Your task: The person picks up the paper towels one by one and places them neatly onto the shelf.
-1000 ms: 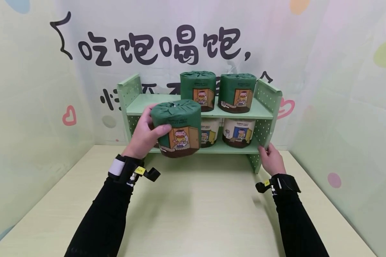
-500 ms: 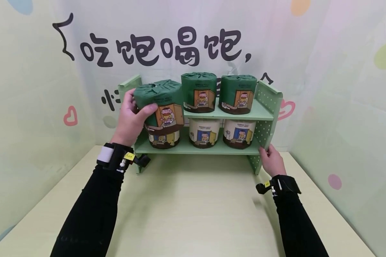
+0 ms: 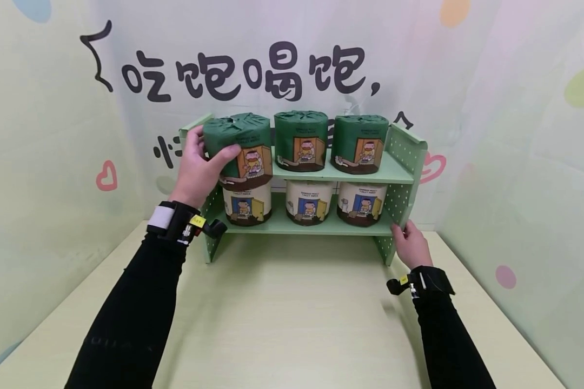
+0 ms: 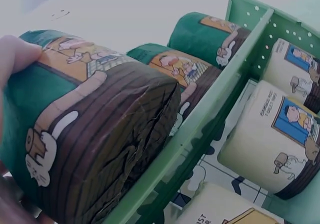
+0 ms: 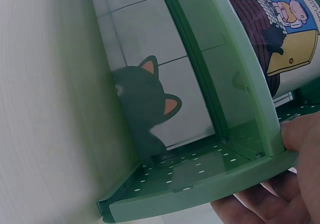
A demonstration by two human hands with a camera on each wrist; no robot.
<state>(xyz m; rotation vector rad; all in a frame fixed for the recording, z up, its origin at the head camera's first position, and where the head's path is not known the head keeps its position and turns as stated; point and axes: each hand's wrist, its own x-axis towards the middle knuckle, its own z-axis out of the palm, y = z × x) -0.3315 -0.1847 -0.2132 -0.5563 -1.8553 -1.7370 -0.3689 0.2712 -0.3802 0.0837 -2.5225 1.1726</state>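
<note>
My left hand (image 3: 194, 172) grips a green-wrapped toilet paper roll (image 3: 253, 165) from its left side, thumb across the front. The roll is at the left end of the upper level of a pale green two-tier shelf (image 3: 311, 230). In the left wrist view the dark brown base of this roll (image 4: 115, 149) tilts over the shelf's front edge (image 4: 200, 114). My right hand (image 3: 411, 247) holds the shelf's right side panel low down, thumb on one face and fingers on the other, as the right wrist view shows. Two more green rolls (image 3: 300, 141) (image 3: 360, 145) stand upright on the upper level.
Three cream toilet paper rolls (image 3: 247, 204) (image 3: 309, 202) (image 3: 362, 204) stand in a row on the lower level. The shelf rests on a pale wooden table (image 3: 292, 313), against a printed backdrop (image 3: 399, 59). Perforated side panels (image 3: 400, 202) close both shelf ends.
My left hand has carried the green roll leftward, up and back to the upper level's left end, uncovering the left cream roll below. The right hand has kept its hold on the panel.
</note>
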